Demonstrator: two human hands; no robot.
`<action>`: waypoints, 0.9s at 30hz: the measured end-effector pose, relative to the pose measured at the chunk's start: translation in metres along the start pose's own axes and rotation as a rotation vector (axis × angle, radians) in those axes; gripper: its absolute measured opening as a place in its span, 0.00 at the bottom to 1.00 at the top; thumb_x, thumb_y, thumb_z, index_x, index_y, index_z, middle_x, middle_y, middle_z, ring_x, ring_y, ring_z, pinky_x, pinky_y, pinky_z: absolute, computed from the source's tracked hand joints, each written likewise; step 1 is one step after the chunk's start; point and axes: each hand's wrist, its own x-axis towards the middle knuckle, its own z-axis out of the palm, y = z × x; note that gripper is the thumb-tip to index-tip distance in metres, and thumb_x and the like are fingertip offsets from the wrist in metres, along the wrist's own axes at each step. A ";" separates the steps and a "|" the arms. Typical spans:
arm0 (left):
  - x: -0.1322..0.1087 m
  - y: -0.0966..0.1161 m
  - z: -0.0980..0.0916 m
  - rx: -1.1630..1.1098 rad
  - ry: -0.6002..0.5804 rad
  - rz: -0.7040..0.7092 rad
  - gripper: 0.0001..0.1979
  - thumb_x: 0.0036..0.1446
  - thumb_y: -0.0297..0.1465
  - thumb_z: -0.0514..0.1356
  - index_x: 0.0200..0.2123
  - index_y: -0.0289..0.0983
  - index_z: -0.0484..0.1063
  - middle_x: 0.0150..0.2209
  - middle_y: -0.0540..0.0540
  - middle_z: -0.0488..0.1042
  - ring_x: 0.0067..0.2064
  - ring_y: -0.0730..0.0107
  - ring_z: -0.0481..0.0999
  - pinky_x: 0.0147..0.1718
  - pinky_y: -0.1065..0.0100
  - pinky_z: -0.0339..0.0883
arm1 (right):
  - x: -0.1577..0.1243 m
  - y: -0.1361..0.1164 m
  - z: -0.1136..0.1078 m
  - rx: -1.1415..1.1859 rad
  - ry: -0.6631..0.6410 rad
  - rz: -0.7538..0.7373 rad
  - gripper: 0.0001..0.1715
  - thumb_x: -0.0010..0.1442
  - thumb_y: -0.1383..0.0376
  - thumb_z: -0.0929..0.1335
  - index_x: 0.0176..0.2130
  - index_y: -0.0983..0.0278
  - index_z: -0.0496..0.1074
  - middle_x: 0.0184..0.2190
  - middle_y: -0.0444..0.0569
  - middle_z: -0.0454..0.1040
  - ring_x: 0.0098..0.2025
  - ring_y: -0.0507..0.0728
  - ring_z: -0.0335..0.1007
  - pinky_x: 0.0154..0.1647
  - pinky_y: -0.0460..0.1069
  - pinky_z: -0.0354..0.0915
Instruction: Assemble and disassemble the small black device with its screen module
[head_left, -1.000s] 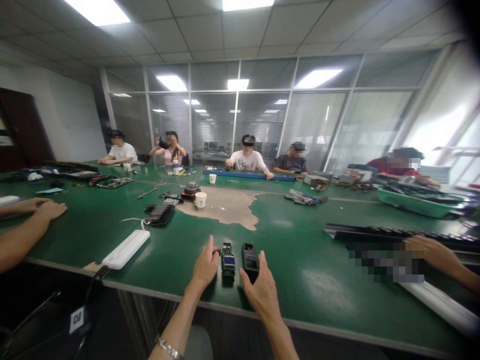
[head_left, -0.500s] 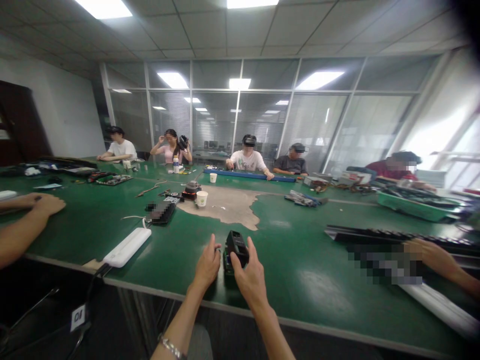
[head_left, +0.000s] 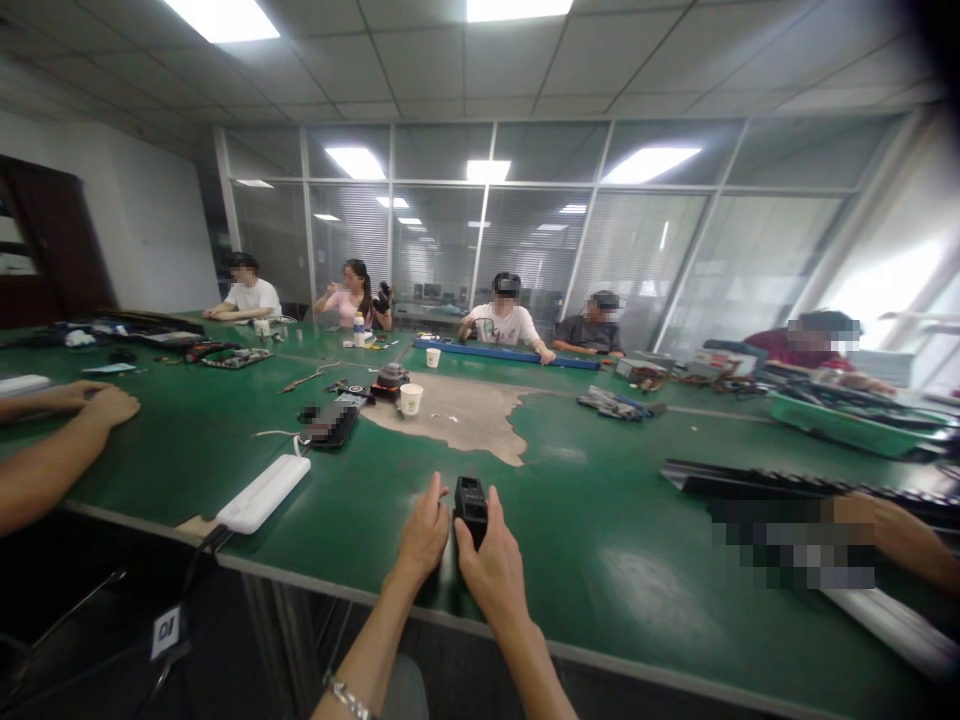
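Note:
A small black boxy device (head_left: 472, 505), with openings or recesses in its upper face, sits on the green table straight in front of me; its exact kind is unclear. My right hand (head_left: 491, 560) wraps its near end, thumb towards the left side and fingers along the right. Just left of the device, my left hand (head_left: 424, 532) is held with its fingers stretched forward and thumb apart. A narrow gap separates it from the black casing, and nothing shows in it.
A white power strip (head_left: 264, 493) lies left, its cable hanging over the table edge. Beyond are a dark device (head_left: 332, 422), a paper cup (head_left: 411, 400) and a bare tan patch (head_left: 480, 405). Co-workers' hands (head_left: 112, 405) flank me; a green basket (head_left: 847, 428) stands far right.
The black device, earlier tilted with a green side showing, now appears lower and more level. My right hand has stayed around it, and my left hand remains beside it. The view has shifted slightly.

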 end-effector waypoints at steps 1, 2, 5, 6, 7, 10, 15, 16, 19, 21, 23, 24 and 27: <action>0.000 0.000 0.000 0.005 -0.002 0.000 0.29 0.61 0.33 0.45 0.65 0.31 0.49 0.57 0.40 0.67 0.59 0.65 0.64 0.59 0.66 0.54 | -0.001 0.000 0.000 0.001 0.003 -0.009 0.40 0.61 0.55 0.61 0.64 0.72 0.48 0.59 0.63 0.62 0.58 0.65 0.62 0.55 0.58 0.61; 0.000 0.000 0.000 0.008 -0.003 0.001 0.29 0.62 0.33 0.45 0.65 0.31 0.49 0.57 0.40 0.67 0.59 0.65 0.64 0.59 0.66 0.54 | -0.002 0.000 0.000 0.000 0.003 -0.016 0.40 0.61 0.55 0.61 0.65 0.72 0.48 0.59 0.63 0.62 0.58 0.64 0.62 0.55 0.58 0.61; 0.000 0.000 0.000 0.006 -0.001 0.001 0.29 0.62 0.33 0.45 0.65 0.31 0.48 0.58 0.40 0.67 0.59 0.65 0.64 0.59 0.66 0.54 | -0.003 0.000 -0.001 -0.014 -0.016 -0.021 0.40 0.60 0.56 0.61 0.65 0.71 0.47 0.59 0.62 0.61 0.58 0.64 0.62 0.55 0.57 0.62; 0.000 0.000 0.000 0.005 0.002 0.001 0.29 0.62 0.33 0.45 0.65 0.31 0.48 0.58 0.40 0.67 0.59 0.65 0.64 0.59 0.66 0.54 | -0.003 0.000 -0.001 -0.020 -0.028 -0.012 0.41 0.60 0.57 0.61 0.65 0.71 0.46 0.59 0.62 0.62 0.58 0.64 0.62 0.54 0.57 0.62; 0.000 0.000 -0.001 0.006 0.006 0.003 0.29 0.62 0.34 0.45 0.65 0.32 0.48 0.58 0.40 0.66 0.59 0.65 0.64 0.59 0.65 0.54 | -0.004 0.001 -0.001 -0.025 -0.042 0.002 0.41 0.60 0.56 0.61 0.65 0.71 0.46 0.59 0.63 0.62 0.58 0.65 0.63 0.54 0.57 0.63; -0.001 0.001 -0.001 0.028 0.004 0.012 0.29 0.62 0.35 0.45 0.65 0.31 0.48 0.58 0.39 0.66 0.59 0.63 0.64 0.58 0.63 0.55 | -0.008 0.006 0.001 -0.038 -0.073 0.038 0.43 0.59 0.55 0.62 0.65 0.73 0.45 0.58 0.64 0.62 0.57 0.66 0.64 0.53 0.58 0.63; -0.003 0.004 -0.002 0.092 -0.037 0.022 0.29 0.62 0.38 0.45 0.64 0.32 0.53 0.53 0.39 0.71 0.55 0.61 0.68 0.55 0.64 0.59 | -0.015 0.018 0.004 -0.023 -0.064 -0.008 0.45 0.59 0.53 0.63 0.65 0.73 0.44 0.59 0.64 0.61 0.59 0.64 0.61 0.56 0.57 0.60; -0.003 0.004 -0.002 0.097 -0.035 0.022 0.29 0.62 0.38 0.45 0.64 0.32 0.53 0.53 0.39 0.71 0.54 0.61 0.69 0.55 0.64 0.59 | -0.015 0.019 0.004 -0.012 -0.065 -0.018 0.44 0.60 0.54 0.62 0.65 0.73 0.44 0.59 0.63 0.62 0.58 0.63 0.62 0.56 0.57 0.60; -0.002 0.007 -0.003 0.100 -0.048 0.031 0.30 0.63 0.40 0.45 0.65 0.32 0.51 0.53 0.40 0.72 0.55 0.62 0.69 0.55 0.65 0.58 | -0.016 0.016 0.006 -0.007 -0.061 -0.023 0.38 0.62 0.57 0.60 0.64 0.73 0.47 0.56 0.63 0.65 0.56 0.63 0.65 0.54 0.56 0.62; -0.002 0.009 -0.004 0.098 -0.069 0.045 0.31 0.63 0.40 0.45 0.65 0.32 0.48 0.54 0.41 0.72 0.55 0.62 0.69 0.55 0.66 0.58 | -0.017 0.012 0.007 -0.027 -0.056 0.006 0.38 0.62 0.57 0.60 0.64 0.74 0.48 0.55 0.64 0.66 0.54 0.64 0.66 0.53 0.56 0.62; -0.003 0.011 -0.005 0.094 -0.073 0.042 0.31 0.63 0.41 0.44 0.65 0.32 0.48 0.54 0.41 0.72 0.56 0.62 0.68 0.55 0.67 0.57 | -0.017 0.008 0.008 -0.057 -0.056 0.051 0.39 0.62 0.57 0.61 0.64 0.74 0.47 0.54 0.64 0.67 0.53 0.65 0.67 0.51 0.56 0.63; -0.003 0.012 -0.006 0.089 -0.068 0.031 0.31 0.64 0.42 0.43 0.65 0.32 0.48 0.54 0.41 0.72 0.56 0.62 0.68 0.55 0.67 0.57 | -0.017 0.007 0.008 -0.073 -0.057 0.068 0.40 0.61 0.56 0.62 0.65 0.74 0.47 0.54 0.65 0.67 0.53 0.65 0.67 0.50 0.57 0.63; -0.003 0.014 -0.006 0.057 -0.048 -0.014 0.31 0.64 0.43 0.41 0.66 0.32 0.47 0.55 0.40 0.71 0.56 0.62 0.69 0.54 0.67 0.58 | -0.019 0.007 0.011 -0.104 -0.052 0.078 0.41 0.61 0.56 0.62 0.64 0.76 0.47 0.54 0.66 0.67 0.53 0.67 0.67 0.50 0.57 0.63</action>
